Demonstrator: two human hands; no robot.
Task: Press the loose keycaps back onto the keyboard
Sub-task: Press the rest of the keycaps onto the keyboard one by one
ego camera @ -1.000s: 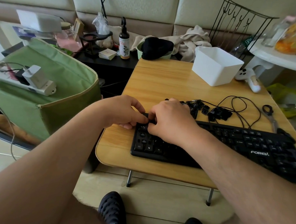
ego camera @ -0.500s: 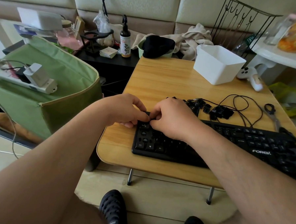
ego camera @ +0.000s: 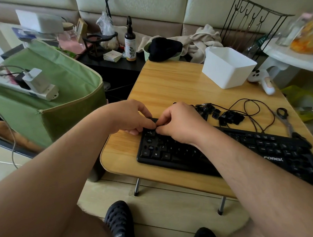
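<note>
A white plastic bin (ego camera: 227,67) stands at the far right of the wooden worktop (ego camera: 172,86), with a white game controller (ego camera: 262,80) just beside it at the edge. A pair of scissors (ego camera: 287,123) lies near the right edge. Left of the worktop sits a green fabric bag (ego camera: 49,102) with a white power strip (ego camera: 26,89) resting on top. Behind, a dark spray bottle (ego camera: 130,42) stands on a black shelf (ego camera: 107,63)
</note>
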